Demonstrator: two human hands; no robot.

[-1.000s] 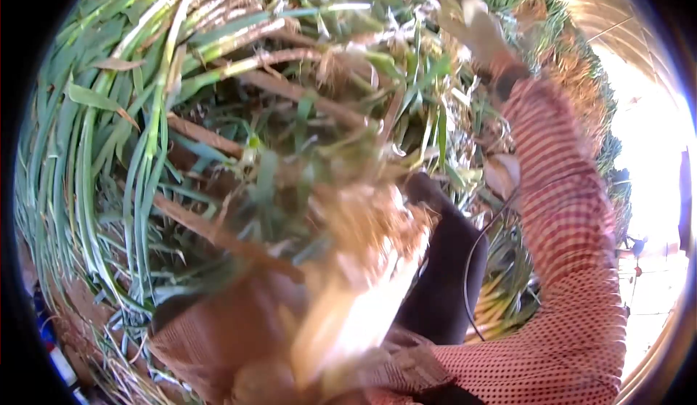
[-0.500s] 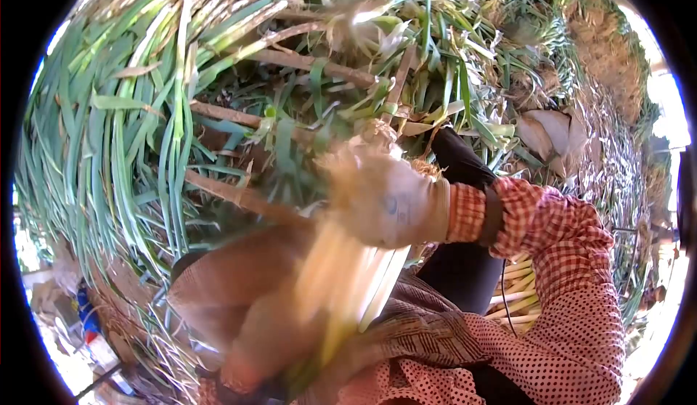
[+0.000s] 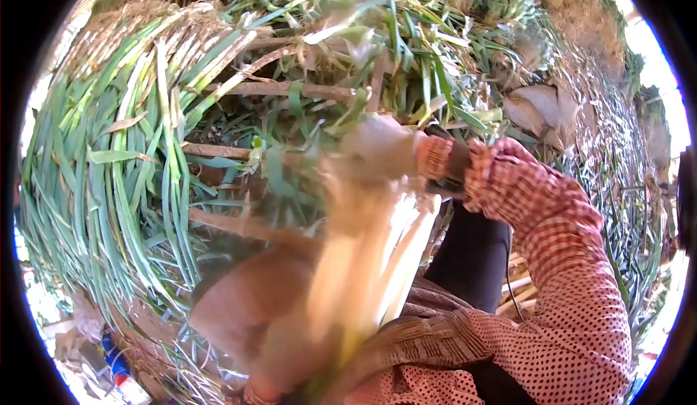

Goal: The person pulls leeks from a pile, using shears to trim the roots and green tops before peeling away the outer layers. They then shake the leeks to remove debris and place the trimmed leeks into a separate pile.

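A bunch of green onions (image 3: 363, 260), pale stems showing, slants across my lap, its root end up and its lower end toward my body. At the bottom, my left hand (image 3: 294, 350) is closed around the lower part of the bunch; motion blurs it. My right hand (image 3: 377, 147), in a whitish glove, is at the upper end of the stems, near the roots. Its fingers are smeared, so their grip does not show. A red checked sleeve (image 3: 537, 201) covers my right arm.
A thick heap of green onions (image 3: 109, 165) with long green leaves lies on the left. Loose leaves and peelings (image 3: 435, 56) cover the ground ahead, with brown sticks (image 3: 298, 89) among them. Pale stems (image 3: 517, 281) lie beside my dark trouser leg (image 3: 472, 260).
My right hand has moved up and slightly left, showing more of the pale stems. The bunch and my left hand have shifted slightly right and down. The whole view has also shifted a little.
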